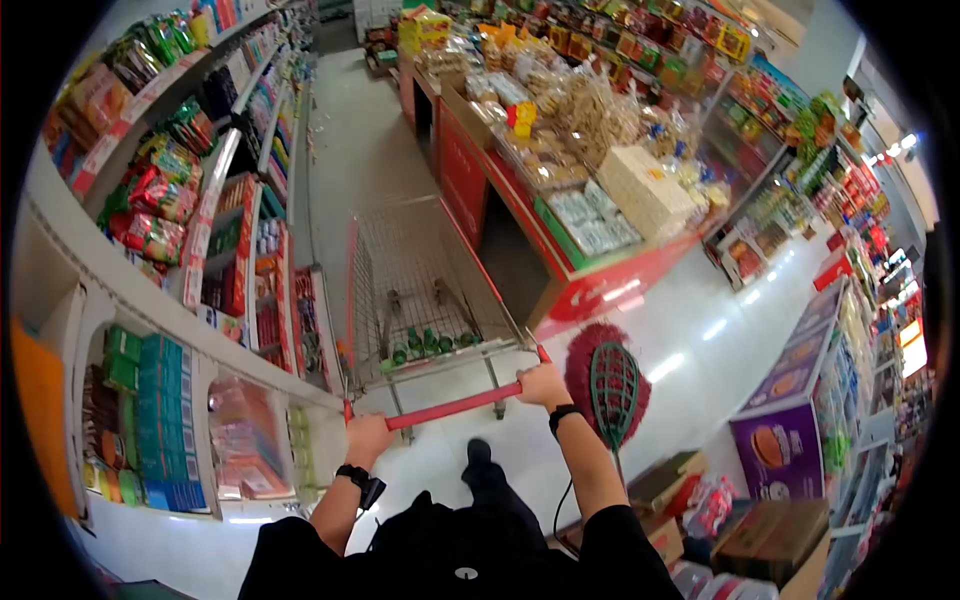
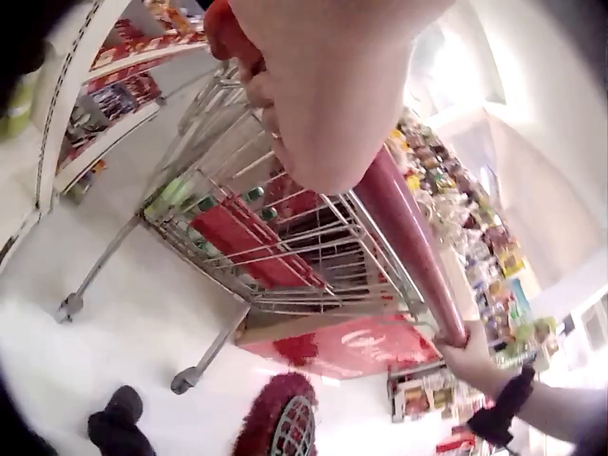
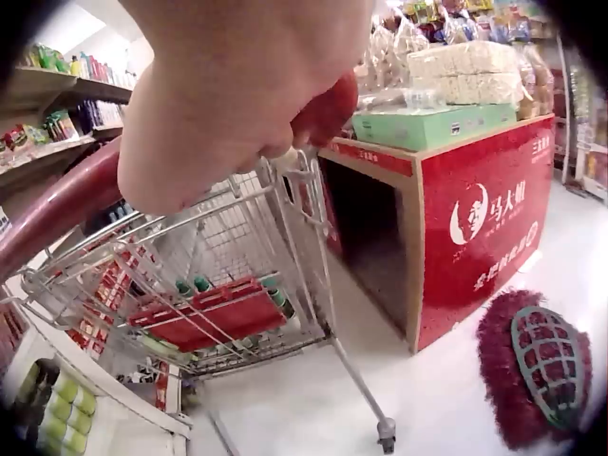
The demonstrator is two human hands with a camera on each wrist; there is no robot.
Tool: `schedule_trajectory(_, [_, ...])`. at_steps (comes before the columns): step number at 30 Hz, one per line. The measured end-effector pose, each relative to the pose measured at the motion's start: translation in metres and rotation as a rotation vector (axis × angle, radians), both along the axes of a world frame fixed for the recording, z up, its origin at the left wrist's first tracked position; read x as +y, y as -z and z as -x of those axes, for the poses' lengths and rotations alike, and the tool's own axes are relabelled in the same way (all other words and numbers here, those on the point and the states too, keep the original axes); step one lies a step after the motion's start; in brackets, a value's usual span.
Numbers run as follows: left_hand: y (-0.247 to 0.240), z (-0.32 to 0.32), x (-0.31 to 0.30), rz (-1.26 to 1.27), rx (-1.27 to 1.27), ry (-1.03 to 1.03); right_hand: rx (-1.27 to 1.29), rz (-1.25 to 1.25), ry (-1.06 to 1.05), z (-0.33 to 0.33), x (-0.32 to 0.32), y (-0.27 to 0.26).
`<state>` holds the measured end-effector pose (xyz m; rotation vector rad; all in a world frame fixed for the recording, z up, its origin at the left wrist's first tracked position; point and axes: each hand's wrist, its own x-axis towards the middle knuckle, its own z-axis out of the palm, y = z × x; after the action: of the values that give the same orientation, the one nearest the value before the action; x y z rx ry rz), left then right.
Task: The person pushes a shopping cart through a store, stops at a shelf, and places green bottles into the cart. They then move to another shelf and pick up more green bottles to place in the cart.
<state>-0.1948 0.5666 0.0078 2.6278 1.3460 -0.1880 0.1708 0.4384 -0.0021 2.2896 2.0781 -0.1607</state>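
A wire shopping cart (image 1: 492,292) stands in front of me with a red push handle (image 1: 456,408). My left hand (image 1: 368,438) grips the handle's left end, and my right hand (image 1: 541,386) grips its right end. Fingers of the left hand (image 2: 332,104) wrap the bar in the left wrist view, with the palm's back hiding part of it. The right hand (image 3: 237,104) likewise curls round the red bar in the right wrist view. Several green-capped bottles (image 1: 430,340) lie on the cart's floor, toward the handle.
Close on the left run shelves (image 1: 180,300) of packaged goods. A red display stand (image 1: 620,285) bearing bagged food borders the cart's right side. A dark red mop with a green frame (image 1: 612,385) lies right of the handle. Cardboard boxes (image 1: 770,540) sit at lower right. An aisle (image 1: 365,140) extends ahead.
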Motion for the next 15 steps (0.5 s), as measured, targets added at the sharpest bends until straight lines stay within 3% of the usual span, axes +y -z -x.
schedule_trajectory(2, [0.002, -0.024, 0.036, -0.012, 0.032, -0.022, -0.023, 0.104, -0.022, -0.026, 0.042, 0.001])
schedule_trajectory(5, [0.005, -0.060, 0.081, -0.013, 0.023, -0.083, -0.060, -0.118, -0.098, -0.066, 0.095, 0.006])
schedule_trajectory(8, [0.003, -0.089, 0.122, 0.027, 0.036, -0.111, 0.004, -0.008, -0.054, -0.097, 0.154, -0.005])
schedule_trajectory(15, [-0.013, -0.152, 0.249, 0.069, 0.085, -0.109, -0.027, -0.005, -0.133, -0.164, 0.296, 0.001])
